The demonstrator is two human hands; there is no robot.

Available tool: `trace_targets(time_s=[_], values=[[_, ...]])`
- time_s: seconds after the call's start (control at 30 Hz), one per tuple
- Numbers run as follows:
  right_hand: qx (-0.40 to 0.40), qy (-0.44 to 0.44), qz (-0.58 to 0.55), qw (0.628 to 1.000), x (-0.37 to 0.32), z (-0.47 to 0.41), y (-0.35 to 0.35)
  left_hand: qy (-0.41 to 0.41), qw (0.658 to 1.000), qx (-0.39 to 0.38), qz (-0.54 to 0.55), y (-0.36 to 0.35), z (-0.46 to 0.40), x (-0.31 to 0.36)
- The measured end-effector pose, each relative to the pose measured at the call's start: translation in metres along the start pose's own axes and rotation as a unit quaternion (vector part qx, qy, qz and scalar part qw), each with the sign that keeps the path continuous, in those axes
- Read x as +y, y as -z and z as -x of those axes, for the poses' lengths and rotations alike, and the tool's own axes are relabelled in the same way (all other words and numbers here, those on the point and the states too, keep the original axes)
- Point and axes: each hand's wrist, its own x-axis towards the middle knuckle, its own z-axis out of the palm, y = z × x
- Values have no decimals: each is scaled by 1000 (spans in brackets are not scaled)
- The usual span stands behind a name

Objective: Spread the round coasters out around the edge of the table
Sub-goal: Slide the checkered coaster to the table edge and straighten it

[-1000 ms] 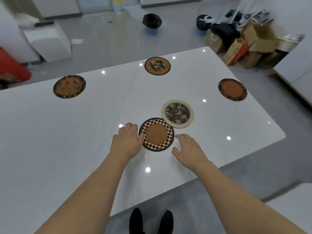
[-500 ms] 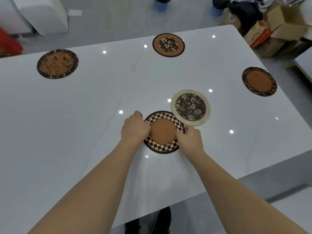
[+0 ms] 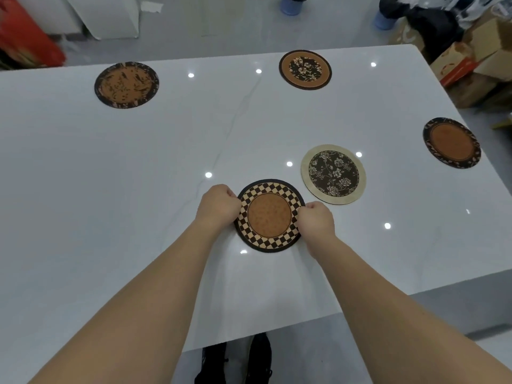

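A checkered coaster (image 3: 269, 216) with a brown centre lies near the front of the white table (image 3: 110, 189). My left hand (image 3: 217, 207) grips its left rim and my right hand (image 3: 315, 221) grips its right rim, fingers curled on the edge. A cream coaster with a dark floral centre (image 3: 333, 174) lies just to the right and farther back. Three more coasters sit near the table's edges: a bird-patterned one (image 3: 126, 84) at the far left, an orange floral one (image 3: 305, 69) at the far middle, a dark-rimmed brown one (image 3: 451, 143) at the right edge.
Cardboard boxes (image 3: 476, 51) and dark bags crowd the floor beyond the far right corner. A white block (image 3: 110, 15) and a red object (image 3: 25, 40) stand beyond the far left. My shoes (image 3: 235, 358) show below the table's front edge.
Both hands moved in from open beside the checkered coaster and closed on its two sides. The view tilted down and closer to the table.
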Motion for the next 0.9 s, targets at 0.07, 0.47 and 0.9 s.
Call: trace_targets(time_s=[0.07, 0.47, 0.9], values=[[-15, 14, 51, 998, -7, 4, -8, 28, 999, -5, 22, 14, 2, -17], [-175, 77, 111, 975, -18, 67, -93, 100, 994, 24, 39, 105, 25, -119], [-287, 137, 177, 931, -3, 126, -154, 144, 986, -74, 47, 185, 67, -214]])
